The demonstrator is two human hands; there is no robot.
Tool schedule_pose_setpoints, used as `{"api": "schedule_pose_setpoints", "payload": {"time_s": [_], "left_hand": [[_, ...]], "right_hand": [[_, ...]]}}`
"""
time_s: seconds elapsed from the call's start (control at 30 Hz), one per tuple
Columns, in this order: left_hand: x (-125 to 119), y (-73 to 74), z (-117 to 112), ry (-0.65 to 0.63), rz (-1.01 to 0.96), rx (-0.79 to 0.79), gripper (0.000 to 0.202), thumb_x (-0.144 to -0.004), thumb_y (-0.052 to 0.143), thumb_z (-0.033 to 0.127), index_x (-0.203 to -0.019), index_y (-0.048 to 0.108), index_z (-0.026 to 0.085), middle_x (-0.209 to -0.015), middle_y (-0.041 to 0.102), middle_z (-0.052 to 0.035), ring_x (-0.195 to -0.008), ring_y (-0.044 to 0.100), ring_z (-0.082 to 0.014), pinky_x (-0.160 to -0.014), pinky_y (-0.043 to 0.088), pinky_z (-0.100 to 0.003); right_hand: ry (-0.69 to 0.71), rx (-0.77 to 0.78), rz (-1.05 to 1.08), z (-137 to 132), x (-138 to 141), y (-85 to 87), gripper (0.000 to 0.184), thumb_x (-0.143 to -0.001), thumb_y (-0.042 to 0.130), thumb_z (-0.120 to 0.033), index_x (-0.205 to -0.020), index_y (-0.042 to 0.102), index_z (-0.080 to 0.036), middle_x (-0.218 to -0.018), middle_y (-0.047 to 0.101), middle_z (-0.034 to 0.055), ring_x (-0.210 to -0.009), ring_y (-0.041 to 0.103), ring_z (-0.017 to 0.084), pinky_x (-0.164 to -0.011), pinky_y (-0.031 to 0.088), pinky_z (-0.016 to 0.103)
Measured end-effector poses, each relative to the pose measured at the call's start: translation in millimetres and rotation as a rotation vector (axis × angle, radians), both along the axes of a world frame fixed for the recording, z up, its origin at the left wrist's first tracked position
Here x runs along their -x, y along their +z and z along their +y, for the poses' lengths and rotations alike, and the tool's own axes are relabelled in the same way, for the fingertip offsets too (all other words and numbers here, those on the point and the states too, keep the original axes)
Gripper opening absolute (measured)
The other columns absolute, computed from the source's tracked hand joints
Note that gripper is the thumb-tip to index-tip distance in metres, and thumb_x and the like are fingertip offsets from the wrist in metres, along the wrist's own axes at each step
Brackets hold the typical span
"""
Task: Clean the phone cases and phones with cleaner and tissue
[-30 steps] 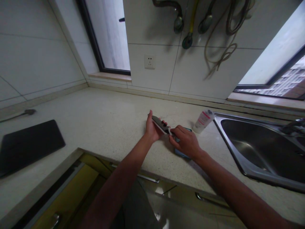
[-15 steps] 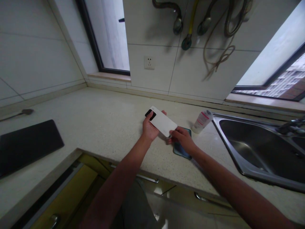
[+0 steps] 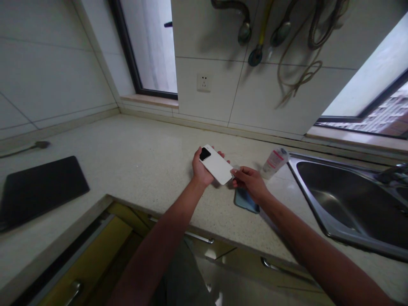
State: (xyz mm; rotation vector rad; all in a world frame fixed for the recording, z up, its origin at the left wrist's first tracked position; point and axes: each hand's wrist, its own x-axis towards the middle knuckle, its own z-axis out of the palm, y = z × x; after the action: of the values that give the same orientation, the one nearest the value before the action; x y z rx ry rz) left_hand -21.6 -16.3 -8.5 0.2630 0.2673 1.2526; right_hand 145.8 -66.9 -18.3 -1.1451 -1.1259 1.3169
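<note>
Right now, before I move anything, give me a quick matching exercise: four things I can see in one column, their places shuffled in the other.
Things:
1. White phone
2. Tube
3. Blue flat object
4. Black slab

Places:
A. Beside the sink
B. On the counter, toward the picture's left edge
C. Held in the left hand
D. Partly hidden by the right hand

Pairs: 1-C, 2-A, 3-D, 4-B
</note>
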Motion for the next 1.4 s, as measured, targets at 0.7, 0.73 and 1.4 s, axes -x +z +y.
{"api": "schedule_pose_setpoints", "payload": {"time_s": [0.7,0.73,1.4], "left_hand": [[-7.6,1.5,-9.4,-0.260,0.130,-0.013,0.072,-0.093,0.027,0.068,-0.103,0.068,0.010,-0.091,0.073,-0.0186,-0.093,0.070,-0.0313,-0.089,0.051,-0.048],[-7.6,1.6,-10.1,-0.283,0.123,-0.018,0.073,-0.093,0.026,0.068,-0.106,0.067,0.009,-0.093,0.073,-0.0191,-0.094,0.070,-0.0319,-0.089,0.051,-0.049],[-9.7,0.0,-9.4,-0.371,0.142,-0.043,0.083,-0.091,0.022,0.073,-0.115,0.066,0.007,-0.096,0.073,-0.0212,-0.098,0.070,-0.0317,-0.090,0.051,-0.045]], "right_hand": [[-0.247,-0.982,-1.101,0.6,-8.8,-10.2,0.022,-0.094,0.059,-0.027,-0.108,0.075,-0.022,-0.115,0.065,0.0132,-0.106,0.058,0.026,-0.090,0.050,0.044],[-0.277,-0.976,-1.131,1.7,-10.9,-9.5,0.022,-0.094,0.059,-0.026,-0.108,0.075,-0.022,-0.116,0.065,0.0138,-0.106,0.057,0.027,-0.090,0.049,0.045],[0.142,-1.270,-0.882,-14.6,7.8,-3.7,0.021,-0.094,0.062,-0.029,-0.111,0.071,-0.020,-0.090,0.072,0.0075,-0.082,0.065,0.019,-0.070,0.053,0.032]]}}
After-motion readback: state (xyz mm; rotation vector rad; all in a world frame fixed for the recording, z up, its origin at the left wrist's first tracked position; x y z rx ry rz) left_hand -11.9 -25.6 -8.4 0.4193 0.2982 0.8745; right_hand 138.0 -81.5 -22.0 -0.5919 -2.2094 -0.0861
